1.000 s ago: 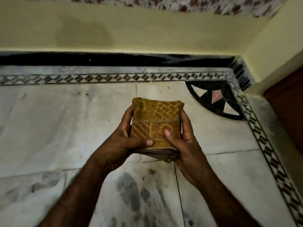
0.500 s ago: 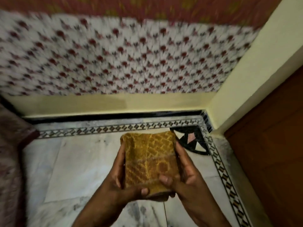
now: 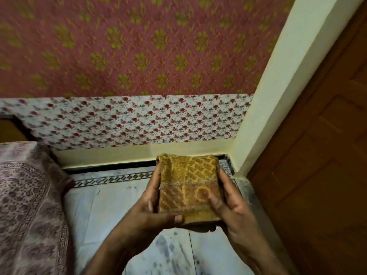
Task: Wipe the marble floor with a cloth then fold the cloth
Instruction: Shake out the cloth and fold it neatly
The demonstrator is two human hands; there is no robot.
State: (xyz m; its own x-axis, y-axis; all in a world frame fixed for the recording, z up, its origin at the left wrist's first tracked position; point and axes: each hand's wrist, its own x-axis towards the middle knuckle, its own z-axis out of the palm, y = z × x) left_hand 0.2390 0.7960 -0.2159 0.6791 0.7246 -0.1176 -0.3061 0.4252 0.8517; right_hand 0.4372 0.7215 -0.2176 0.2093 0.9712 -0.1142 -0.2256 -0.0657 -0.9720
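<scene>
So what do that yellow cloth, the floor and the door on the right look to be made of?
The cloth looks like terry towelling: a nubby, matte pile with a woven pattern. The floor looks like polished marble: pale slabs with grey veins and an inlaid border. The door seems to be brown panelled wood, though it could be a veneer.

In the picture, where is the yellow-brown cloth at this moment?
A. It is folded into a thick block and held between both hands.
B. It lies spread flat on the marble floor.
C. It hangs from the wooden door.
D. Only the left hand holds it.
A: the cloth is a folded block, gripped by the left hand and right hand above the marble floor.
</scene>
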